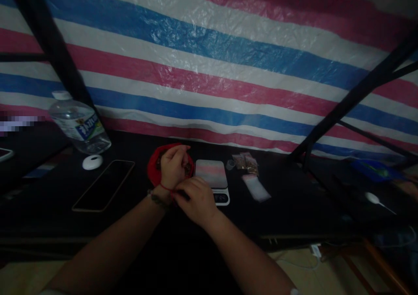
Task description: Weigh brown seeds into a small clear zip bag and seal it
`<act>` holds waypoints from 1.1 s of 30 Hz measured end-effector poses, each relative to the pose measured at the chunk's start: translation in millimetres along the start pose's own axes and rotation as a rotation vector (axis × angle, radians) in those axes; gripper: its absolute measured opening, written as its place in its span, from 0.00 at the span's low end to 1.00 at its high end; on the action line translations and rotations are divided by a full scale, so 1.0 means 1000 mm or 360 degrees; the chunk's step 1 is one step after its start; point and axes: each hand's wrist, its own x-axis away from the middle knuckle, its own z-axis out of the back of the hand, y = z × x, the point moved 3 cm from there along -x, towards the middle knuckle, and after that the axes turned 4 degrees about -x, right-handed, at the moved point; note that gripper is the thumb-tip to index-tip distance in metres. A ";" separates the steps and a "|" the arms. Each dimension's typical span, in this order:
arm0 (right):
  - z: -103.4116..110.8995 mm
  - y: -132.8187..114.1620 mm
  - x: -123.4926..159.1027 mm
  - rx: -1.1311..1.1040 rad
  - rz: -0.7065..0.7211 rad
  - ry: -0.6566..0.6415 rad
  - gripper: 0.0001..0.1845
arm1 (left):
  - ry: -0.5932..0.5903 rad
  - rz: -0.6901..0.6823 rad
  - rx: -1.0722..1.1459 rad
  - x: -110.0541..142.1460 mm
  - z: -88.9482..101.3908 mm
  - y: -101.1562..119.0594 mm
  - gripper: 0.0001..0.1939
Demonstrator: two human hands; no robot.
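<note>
My left hand point(173, 168) is raised over a red bag point(153, 169) with small brown pieces inside. Its fingers are loosely bent and apart, with nothing visible in them. Around that wrist are a red cord bracelet point(166, 188) and a dark beaded bracelet point(159, 200). My right hand point(198, 199) reaches across to the left wrist, its thumb and fingers pinching the red cord. Just beyond the right hand sits a white digital scale point(211, 174), partly covered by the hand.
Right of the scale lie a small clear cup point(230, 164), filled small bags point(250, 163) and clear plastic bags point(256, 188). On the left are a phone point(104, 186), a white earbud case point(92, 162) and a water bottle point(80, 123). Black metal bars point(352, 99) slant up beside a striped sheet.
</note>
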 end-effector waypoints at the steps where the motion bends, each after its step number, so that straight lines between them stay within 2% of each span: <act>1: -0.001 0.000 0.002 0.0011 0.0024 -0.0015 0.05 | 0.0029 0.0004 -0.0015 0.004 0.002 0.000 0.07; 6: -0.001 0.001 0.017 -0.0054 0.0200 -0.0160 0.03 | 0.0008 0.0142 0.0059 0.023 0.014 -0.013 0.07; 10: 0.002 -0.002 0.029 -0.0208 0.0324 -0.0135 0.03 | -0.0122 0.0311 0.0236 0.039 0.012 -0.018 0.08; 14: 0.008 -0.006 0.033 -0.0295 0.0403 -0.0075 0.03 | -0.0173 0.0495 0.0497 0.050 0.005 -0.007 0.07; 17: 0.011 -0.010 0.032 -0.0304 0.0452 0.0002 0.04 | -0.0264 0.0556 0.0618 0.054 -0.002 0.006 0.07; 20: 0.013 -0.010 0.032 -0.0270 0.0465 0.0096 0.05 | -0.0367 0.0435 0.0460 0.055 -0.005 0.013 0.08; 25: 0.009 -0.004 0.035 -0.0174 0.0367 0.0210 0.03 | -0.0461 -0.0139 -0.0544 0.047 -0.003 0.014 0.08; 27: 0.006 -0.003 0.036 -0.0148 0.0342 0.0230 0.03 | -0.0486 -0.0164 -0.0661 0.042 -0.003 0.013 0.07; 29: 0.002 -0.001 0.038 -0.0127 0.0303 0.0215 0.04 | -0.0392 -0.0010 -0.0391 0.038 -0.002 0.012 0.09; 31: -0.002 0.001 0.040 -0.0103 0.0257 0.0177 0.06 | -0.0276 0.0190 0.0075 0.035 -0.002 0.009 0.13; 33: -0.006 0.004 0.042 -0.0087 0.0222 0.0141 0.06 | -0.0263 0.0297 0.0402 0.035 -0.004 0.005 0.16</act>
